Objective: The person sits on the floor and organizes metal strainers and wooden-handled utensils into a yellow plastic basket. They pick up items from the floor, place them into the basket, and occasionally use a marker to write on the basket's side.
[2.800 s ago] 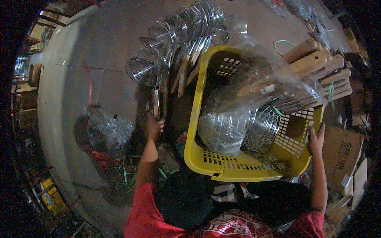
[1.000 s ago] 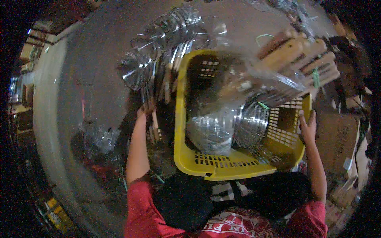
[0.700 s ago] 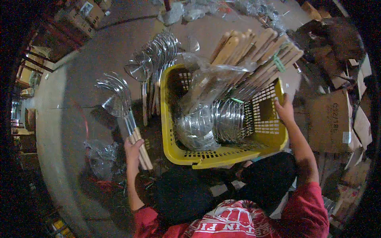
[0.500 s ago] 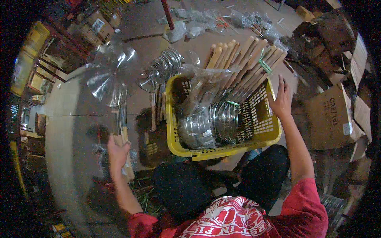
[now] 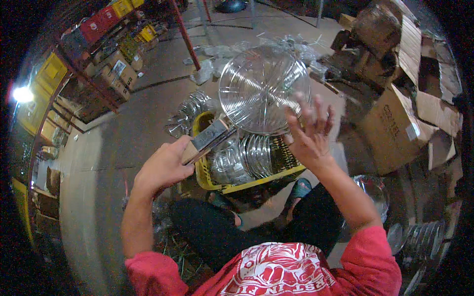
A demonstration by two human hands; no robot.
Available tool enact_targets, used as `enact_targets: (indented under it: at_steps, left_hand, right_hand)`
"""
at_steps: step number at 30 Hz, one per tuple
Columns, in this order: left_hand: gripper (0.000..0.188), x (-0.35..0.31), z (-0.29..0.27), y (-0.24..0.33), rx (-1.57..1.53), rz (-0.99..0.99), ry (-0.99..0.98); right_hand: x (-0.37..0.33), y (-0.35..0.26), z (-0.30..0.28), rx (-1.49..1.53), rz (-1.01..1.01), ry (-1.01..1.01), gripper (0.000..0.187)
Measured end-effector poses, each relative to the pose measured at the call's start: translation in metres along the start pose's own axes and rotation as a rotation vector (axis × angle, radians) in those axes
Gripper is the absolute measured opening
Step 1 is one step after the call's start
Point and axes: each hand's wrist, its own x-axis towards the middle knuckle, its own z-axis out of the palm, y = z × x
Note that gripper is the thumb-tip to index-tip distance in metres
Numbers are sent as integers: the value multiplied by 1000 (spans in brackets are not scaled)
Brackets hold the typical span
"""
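Note:
My left hand (image 5: pixel 165 163) grips the flat wooden handle of a wire skimmer (image 5: pixel 259 84). Its round mesh head is raised over the yellow plastic basket (image 5: pixel 203 181), tilted away to the right. Whether one skimmer or a small stack is held, I cannot tell. My right hand (image 5: pixel 311 133) is open beside the mesh, fingers spread and slightly blurred; whether it touches the wire is unclear. Inside the basket stand more skimmer heads (image 5: pixel 256 157), some wrapped in clear plastic. The raised skimmer hides the basket's far part and the wooden handles there.
More wire heads (image 5: pixel 190 111) lie on the floor left of the basket, others (image 5: pixel 427 239) at the lower right. Torn cardboard boxes (image 5: pixel 390 128) crowd the right side. Beyond are crumpled plastic bags (image 5: pixel 205 71) and a red post (image 5: pixel 186 37). Shelving with yellow crates (image 5: pixel 52 71) runs along the left.
My left hand has lifted the skimmer from the left side to over the basket. My right hand has left the basket's right rim and come up beside the mesh. The view has shifted.

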Motion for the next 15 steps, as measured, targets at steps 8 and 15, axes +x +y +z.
enact_targets:
  at_steps: [8,15]
  left_hand:
    - [39,34,-5,54,607,139,-98]
    - [25,72,-19,126,957,110,-211]
  right_hand:
    - [-50,-7,39,90,-194,-303,38]
    - [-76,-3,66,427,-75,-539,38]
